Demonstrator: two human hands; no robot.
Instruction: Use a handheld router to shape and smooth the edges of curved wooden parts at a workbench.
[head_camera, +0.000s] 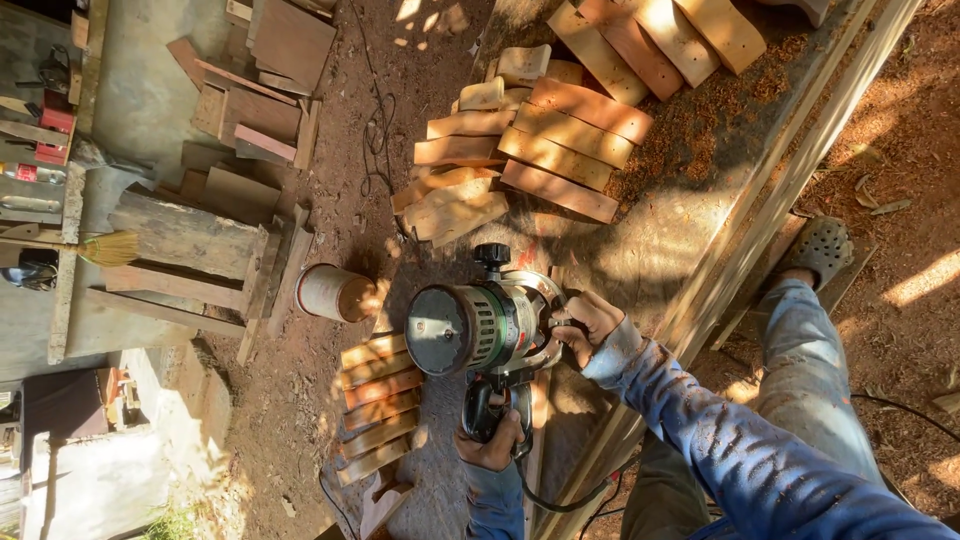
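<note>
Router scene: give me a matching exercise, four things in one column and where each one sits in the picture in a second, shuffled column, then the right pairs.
Things:
1. router
2. broom
3. can
4. shoe

Places:
A. far left, on the wooden bench
B. right, on a board beyond the table edge
C. centre, held by both hands
D. on the ground, just left of the router

Pairs: 1-C, 2-A, 3-D, 4-B

The left hand grips the router's rear handle; the right hand grips its side.
</note>
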